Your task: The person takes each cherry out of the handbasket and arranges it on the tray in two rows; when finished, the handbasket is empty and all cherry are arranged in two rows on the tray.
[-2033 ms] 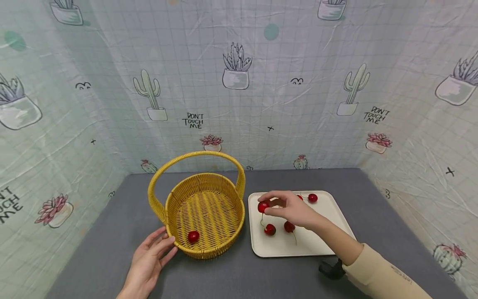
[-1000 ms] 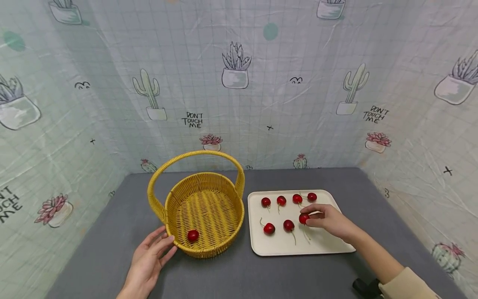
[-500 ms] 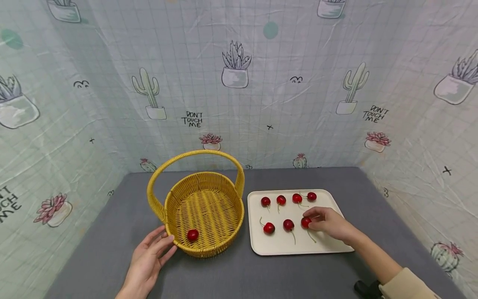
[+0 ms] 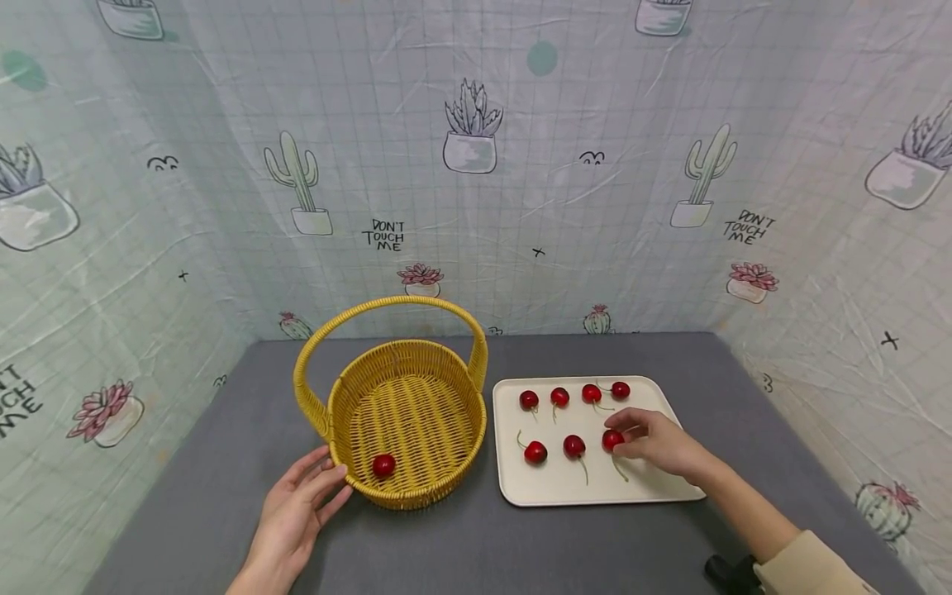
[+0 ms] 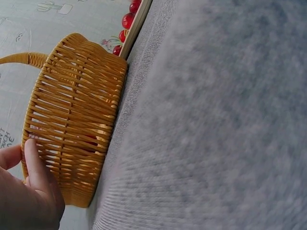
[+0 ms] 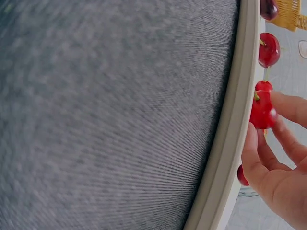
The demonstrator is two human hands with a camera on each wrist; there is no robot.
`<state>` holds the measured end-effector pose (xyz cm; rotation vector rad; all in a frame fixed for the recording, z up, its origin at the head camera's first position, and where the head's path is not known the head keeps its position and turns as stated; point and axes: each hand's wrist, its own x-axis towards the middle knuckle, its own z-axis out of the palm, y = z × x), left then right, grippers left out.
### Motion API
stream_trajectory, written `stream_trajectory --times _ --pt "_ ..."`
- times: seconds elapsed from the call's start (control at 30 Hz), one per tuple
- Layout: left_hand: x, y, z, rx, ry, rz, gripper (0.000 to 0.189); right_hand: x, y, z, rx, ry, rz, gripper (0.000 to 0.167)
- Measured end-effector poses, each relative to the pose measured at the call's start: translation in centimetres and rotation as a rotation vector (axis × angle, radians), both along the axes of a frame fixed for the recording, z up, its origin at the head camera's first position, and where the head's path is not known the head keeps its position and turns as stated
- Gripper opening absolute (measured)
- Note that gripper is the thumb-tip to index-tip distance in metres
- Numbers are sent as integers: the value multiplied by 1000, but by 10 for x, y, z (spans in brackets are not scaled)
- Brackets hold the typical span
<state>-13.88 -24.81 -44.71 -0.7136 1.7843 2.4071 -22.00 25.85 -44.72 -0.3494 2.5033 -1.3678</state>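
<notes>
My left hand holds the near left rim of a yellow woven basket, thumb at the rim and fingers along the outer wall. In the left wrist view, a fingertip lies against the weave of the basket. One cherry lies inside the basket, near its front. Over a white tray, my right hand pinches a stemmed cherry between thumb and fingers. The right wrist view has that cherry low at the edge of the tray.
Four would be several: several other stemmed cherries lie on the tray in two rows. The basket's tall arched handle rises beside the tray. Grey cloth covers the table, and a printed curtain stands behind and at both sides.
Two seconds ago my right hand held a cherry above the tray's left part; it has moved right to the front row, with a slight shift since. My left hand stays at the basket.
</notes>
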Motion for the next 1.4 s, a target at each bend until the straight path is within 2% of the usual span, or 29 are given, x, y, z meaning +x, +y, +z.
stream_trajectory --times 0.2,0.43,0.67,1.07,1.27,1.4 --pt "0 0 -1 3 0 0 61 -1 -1 -4 1 8 14 33" --pt "1 1 -3 3 -5 -2 60 2 0 -6 20 16 5 42" --pt "0 2 -4 11 -4 12 59 -3 6 -1 16 18 14 47" --pt "-2 1 -3 10 -2 4 59 -15 -5 30 51 137 92 43" --pt "-2 0 -1 6 1 1 58 -20 -33 54 62 232 187 41" --pt "-1 -1 -1 11 -5 3 58 -20 -58 66 44 237 255 38"
